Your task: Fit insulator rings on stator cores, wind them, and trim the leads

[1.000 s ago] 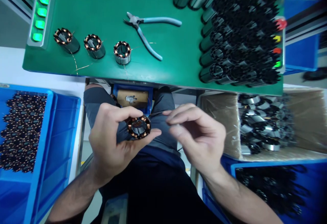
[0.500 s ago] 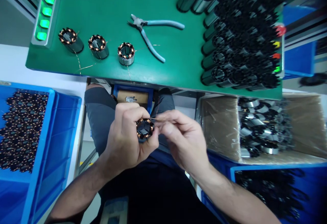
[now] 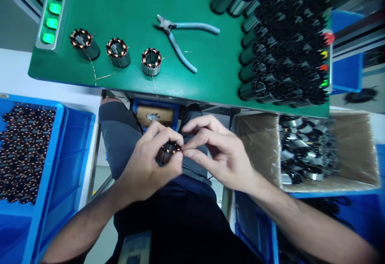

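My left hand (image 3: 153, 159) is closed round a small motor stator (image 3: 164, 156), a dark ring with copper windings, held above my lap. Its copper-wound end faces up and toward my right hand, and the fingers cover part of its side. My right hand (image 3: 219, 151) pinches thumb and forefinger at the stator's right edge, on a thin copper wire end that barely shows; its other fingers are lifted and spread. On the green bench top (image 3: 120, 7) stand three more wound stators, a left one (image 3: 86, 44), a middle one (image 3: 118, 52) and a right one (image 3: 151, 61), with loose wire ends.
Blue-handled cutting pliers (image 3: 177, 39) lie spread on the bench. Dark stator cores (image 3: 255, 55) stand in rows at the right. A green-lit button box (image 3: 52, 17) sits far left. Left is a blue crate (image 3: 60, 135) of wound stators; right, a lined carton (image 3: 258, 143) of metal rings.
The stator has tilted in my left hand. My right hand's fingers have spread and its pinch has moved close against the stator's edge. The view has shifted slightly.
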The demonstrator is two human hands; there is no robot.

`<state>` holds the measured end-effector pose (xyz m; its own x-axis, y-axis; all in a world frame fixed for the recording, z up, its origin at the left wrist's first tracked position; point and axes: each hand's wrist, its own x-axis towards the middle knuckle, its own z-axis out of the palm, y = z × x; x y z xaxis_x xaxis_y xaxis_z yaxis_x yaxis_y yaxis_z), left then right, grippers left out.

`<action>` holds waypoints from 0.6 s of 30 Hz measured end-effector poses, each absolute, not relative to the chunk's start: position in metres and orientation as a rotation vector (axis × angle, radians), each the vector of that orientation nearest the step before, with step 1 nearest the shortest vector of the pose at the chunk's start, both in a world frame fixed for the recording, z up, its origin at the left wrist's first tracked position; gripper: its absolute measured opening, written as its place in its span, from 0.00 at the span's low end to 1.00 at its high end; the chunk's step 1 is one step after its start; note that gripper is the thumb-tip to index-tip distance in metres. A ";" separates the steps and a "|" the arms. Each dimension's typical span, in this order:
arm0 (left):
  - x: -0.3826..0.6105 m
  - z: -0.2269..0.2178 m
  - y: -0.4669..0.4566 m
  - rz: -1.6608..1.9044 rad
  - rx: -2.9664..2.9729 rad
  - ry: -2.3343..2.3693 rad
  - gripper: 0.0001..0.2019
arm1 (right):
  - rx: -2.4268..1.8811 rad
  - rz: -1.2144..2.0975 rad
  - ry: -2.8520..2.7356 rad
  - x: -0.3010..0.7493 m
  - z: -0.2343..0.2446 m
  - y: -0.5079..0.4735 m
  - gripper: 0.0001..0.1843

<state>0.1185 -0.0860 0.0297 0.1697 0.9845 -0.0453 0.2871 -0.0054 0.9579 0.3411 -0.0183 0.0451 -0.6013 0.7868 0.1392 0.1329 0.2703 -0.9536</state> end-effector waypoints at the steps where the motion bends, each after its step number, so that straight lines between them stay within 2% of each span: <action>1: 0.116 0.025 -0.086 0.789 1.247 1.147 0.20 | -0.773 1.256 -2.074 0.347 0.050 -0.013 0.04; 3: 0.112 0.014 -0.090 0.717 1.006 1.032 0.32 | -0.791 1.246 -2.203 0.356 0.057 -0.009 0.03; 4: 0.112 0.010 -0.094 0.793 1.050 1.115 0.34 | -0.874 1.349 -2.177 0.359 0.059 -0.010 0.03; 7: 0.118 0.006 -0.109 1.148 1.709 1.584 0.28 | -1.105 1.837 -1.864 0.361 0.060 -0.019 0.13; 9: 0.125 0.012 -0.115 1.215 2.116 1.613 0.23 | -1.098 2.022 -1.743 0.358 0.058 -0.023 0.16; 11: 0.129 0.022 -0.113 1.203 2.077 1.518 0.17 | -1.032 1.868 -1.867 0.357 0.056 -0.019 0.13; 14: 0.124 0.039 -0.104 0.942 1.582 1.252 0.13 | -0.809 1.478 -2.154 0.363 0.059 0.000 0.09; 16: 0.116 0.046 -0.100 0.801 1.432 1.143 0.15 | -0.733 1.401 -2.188 0.369 0.064 0.016 0.15; 18: 0.109 0.050 -0.100 0.836 1.523 1.191 0.18 | -0.807 1.516 -2.111 0.373 0.070 0.025 0.19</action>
